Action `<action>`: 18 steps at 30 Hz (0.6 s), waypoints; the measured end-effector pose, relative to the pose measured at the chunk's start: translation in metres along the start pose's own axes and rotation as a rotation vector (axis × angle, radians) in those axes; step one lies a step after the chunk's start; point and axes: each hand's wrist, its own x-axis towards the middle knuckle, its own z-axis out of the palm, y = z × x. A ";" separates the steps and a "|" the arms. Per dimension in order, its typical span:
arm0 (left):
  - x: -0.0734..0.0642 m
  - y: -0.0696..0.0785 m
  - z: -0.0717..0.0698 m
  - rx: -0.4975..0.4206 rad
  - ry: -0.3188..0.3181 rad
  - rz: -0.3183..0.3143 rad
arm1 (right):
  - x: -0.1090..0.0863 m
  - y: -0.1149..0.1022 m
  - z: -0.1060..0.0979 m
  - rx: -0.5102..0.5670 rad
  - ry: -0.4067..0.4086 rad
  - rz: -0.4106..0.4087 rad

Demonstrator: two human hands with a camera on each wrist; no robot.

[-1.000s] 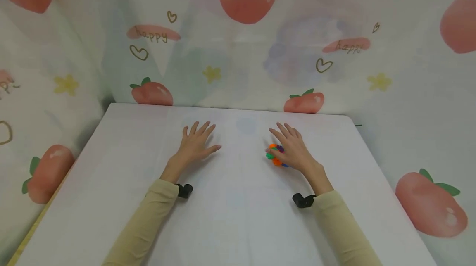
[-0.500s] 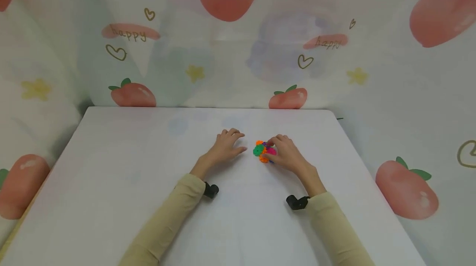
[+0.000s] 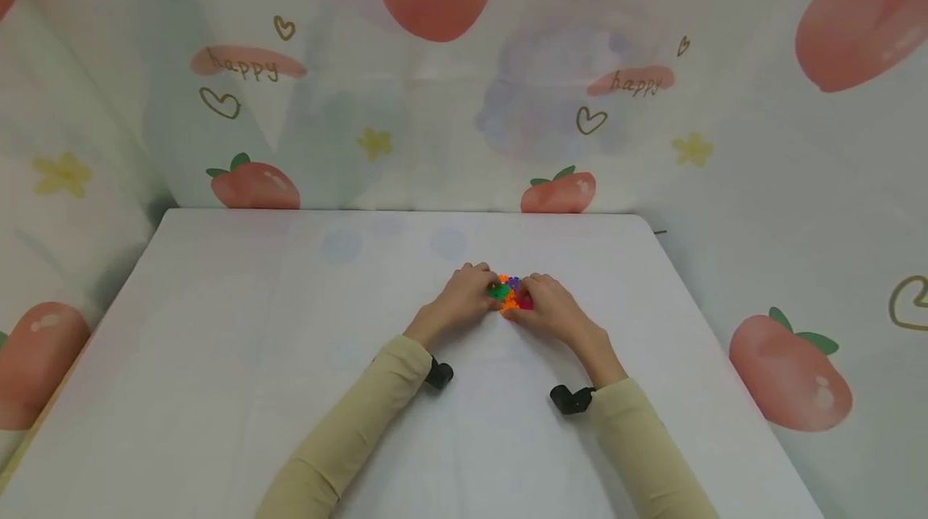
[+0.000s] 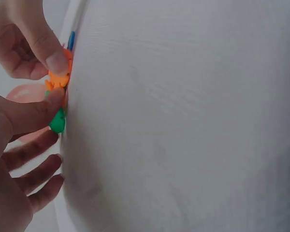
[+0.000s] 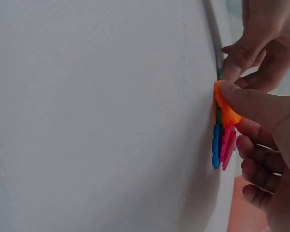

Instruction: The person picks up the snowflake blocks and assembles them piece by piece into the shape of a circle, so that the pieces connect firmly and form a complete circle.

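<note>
A small cluster of notched plastic snowflake discs lies between both hands, right of the table's middle in the head view. It shows a green disc (image 3: 499, 292), an orange disc (image 3: 510, 304), a purple disc (image 3: 514, 283) and a pink disc (image 3: 526, 304). My left hand (image 3: 461, 296) pinches the green side between thumb and fingers. From the right, my right hand (image 3: 557, 308) holds the cluster, its thumb pressed on orange in the right wrist view. A blue disc (image 5: 216, 147) stands out below, beside the pink one. Fingers hide part of the cluster.
The white-covered table (image 3: 348, 422) has its far edge against a curtain (image 3: 435, 116) printed with fruit and hearts. A black wrist camera (image 3: 570, 400) sits on the right wrist, another (image 3: 439, 375) on the left one.
The left hand has come in from the left, its spread fingers closing on the cluster. The right hand's fingers have curled onto the discs and moved slightly left. The head view has turned right.
</note>
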 end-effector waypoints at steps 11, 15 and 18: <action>-0.019 -0.022 -0.021 -0.246 -0.003 -0.082 | 0.011 -0.010 0.004 0.180 0.008 -0.107; -0.031 -0.031 -0.030 -0.281 0.042 -0.108 | 0.016 -0.018 0.009 0.251 0.069 -0.124; -0.040 -0.037 -0.034 -0.326 0.086 -0.135 | 0.021 -0.026 0.013 0.316 0.106 -0.114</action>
